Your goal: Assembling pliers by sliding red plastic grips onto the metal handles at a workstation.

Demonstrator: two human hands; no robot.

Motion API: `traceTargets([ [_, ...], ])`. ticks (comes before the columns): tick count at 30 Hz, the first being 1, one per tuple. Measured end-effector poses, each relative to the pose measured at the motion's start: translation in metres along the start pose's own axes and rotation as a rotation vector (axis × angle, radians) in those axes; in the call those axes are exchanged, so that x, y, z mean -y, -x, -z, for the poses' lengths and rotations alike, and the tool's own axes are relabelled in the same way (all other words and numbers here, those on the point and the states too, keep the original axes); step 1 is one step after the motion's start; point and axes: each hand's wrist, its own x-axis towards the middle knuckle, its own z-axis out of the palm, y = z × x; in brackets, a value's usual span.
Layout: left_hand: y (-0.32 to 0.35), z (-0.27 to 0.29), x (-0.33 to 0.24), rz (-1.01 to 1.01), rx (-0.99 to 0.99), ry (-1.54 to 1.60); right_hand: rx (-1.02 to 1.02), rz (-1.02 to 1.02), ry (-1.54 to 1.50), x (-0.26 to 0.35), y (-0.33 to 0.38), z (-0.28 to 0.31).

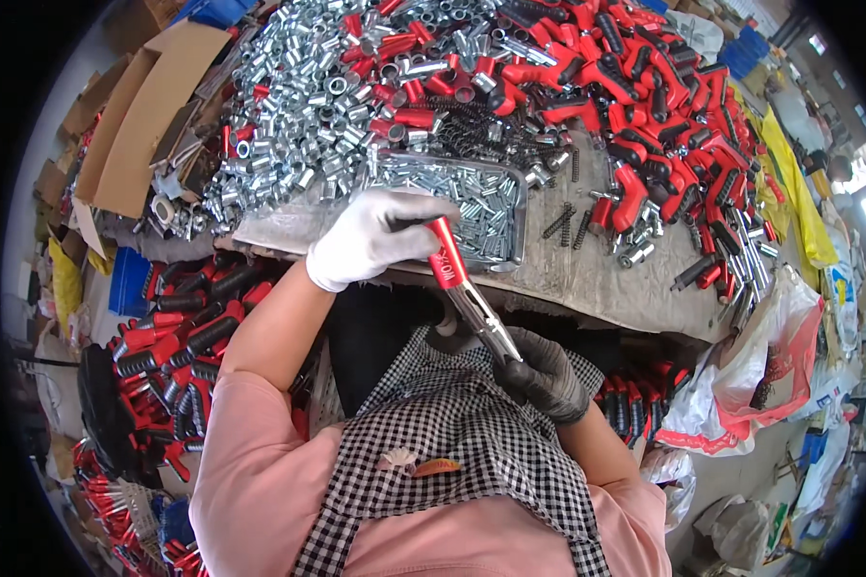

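A shiny metal rod with a red sleeve (445,258) slants between my hands, in front of my checked apron. My left hand (380,236), in a white glove, is closed round the upper, red end. In a dark grey glove, my right hand (548,377) grips the lower end of the bare metal shaft (484,320). Just beyond the left hand, a clear tray (520,216) of small metal pins rests on the bench. What kind of tool part the rod is, I cannot make out.
Silver sleeves (298,106) are heaped across the far left of the bench (606,279). Dark springs (452,125) lie mid-bench, and red-and-black handles (645,115) pile up on the right. Below left, more handles (178,332) fill a container; a plastic bag (741,375) hangs at right.
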Motion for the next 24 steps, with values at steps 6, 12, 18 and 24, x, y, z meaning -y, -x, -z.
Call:
traceTargets([
  [6, 0.01, -0.019, 0.012, 0.062, -0.09, 0.263, -0.064, 0.011, -0.024, -0.004, -0.004, -0.007],
  [12, 0.028, -0.055, 0.037, 0.044, -0.353, 0.666, -0.012, -0.087, -0.224, -0.011, -0.013, -0.017],
  [18, 0.024, -0.041, 0.042, 0.041, -0.008, 0.425, 0.019, -0.045, -0.257, -0.029, -0.016, -0.027],
  [24, 0.029, -0.061, 0.027, 0.108, 0.134, 0.545, 0.051, 0.058, -0.276, -0.043, -0.014, -0.033],
])
